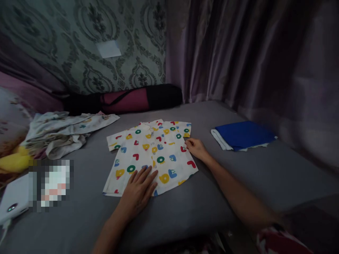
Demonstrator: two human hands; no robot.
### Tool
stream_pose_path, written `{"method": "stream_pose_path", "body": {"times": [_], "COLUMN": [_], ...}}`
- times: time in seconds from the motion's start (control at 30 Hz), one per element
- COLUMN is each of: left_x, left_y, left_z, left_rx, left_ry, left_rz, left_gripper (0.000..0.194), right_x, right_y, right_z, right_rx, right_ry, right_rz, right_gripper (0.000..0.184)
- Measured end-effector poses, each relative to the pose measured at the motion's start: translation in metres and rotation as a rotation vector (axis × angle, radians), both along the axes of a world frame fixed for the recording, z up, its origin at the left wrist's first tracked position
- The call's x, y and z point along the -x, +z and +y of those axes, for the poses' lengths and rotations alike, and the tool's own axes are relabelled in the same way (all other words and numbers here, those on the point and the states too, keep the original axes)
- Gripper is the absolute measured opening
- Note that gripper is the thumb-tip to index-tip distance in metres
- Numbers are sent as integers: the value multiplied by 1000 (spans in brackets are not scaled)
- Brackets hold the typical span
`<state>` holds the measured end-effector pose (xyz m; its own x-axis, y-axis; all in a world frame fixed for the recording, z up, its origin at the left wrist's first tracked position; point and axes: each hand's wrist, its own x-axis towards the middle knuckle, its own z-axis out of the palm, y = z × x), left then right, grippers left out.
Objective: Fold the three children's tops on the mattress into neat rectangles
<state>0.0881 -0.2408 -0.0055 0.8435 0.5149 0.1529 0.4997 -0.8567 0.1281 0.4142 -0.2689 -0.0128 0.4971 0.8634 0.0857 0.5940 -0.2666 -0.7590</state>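
Note:
A small white short-sleeved shirt (152, 151) with colourful letter prints lies spread out on the grey bed surface (180, 218), its collar pointing away from me. My left hand (139, 185) rests flat on the lower front of the shirt, fingers stretched out and slightly apart. At the shirt's right side edge, below the sleeve, my right hand (196, 148) has thumb and fingers pinched together on the fabric.
Folded blue and white cloth (246, 135) lies to the right. Crumpled clothes (66, 132) and a yellow item (16, 160) are at left, near a white device with a cable (16, 197). A long black and maroon bag (127, 100) lies along the wall.

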Motion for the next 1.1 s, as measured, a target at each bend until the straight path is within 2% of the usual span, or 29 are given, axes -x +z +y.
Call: {"method": "stream_pose_path", "body": {"times": [0.1,0.2,0.3,0.4,0.53,0.77,0.93,1.1], "left_x": [-7,-25,-56,-99,-162,-254,-298,-324], "left_y": [18,45,70,80,75,60,49,34], "left_z": [10,27,44,58,72,88,85,84], "left_rx": [72,185,258,267,288,306,272,255], "left_ry": [-32,-110,-186,-159,-101,10,94,205], "left_rz": [44,112,115,81,-11,-38,-7,1], "left_gripper": [41,40,39,35,30,27,31,39], "right_x": [0,1,4,10,16,22,27,28], "right_y": [10,20,24,27,33,45,47,45], "right_z": [-7,-14,-19,-23,-28,-37,-44,-46], "right_rx": [137,322,430,460,464,453,431,431], "right_ry": [-9,-14,-8,45,119,218,202,202], "right_rz": [-145,-238,-276,-270,-231,-211,-255,-260], "right_gripper": [24,28,33,39,43,30,27,27]}}
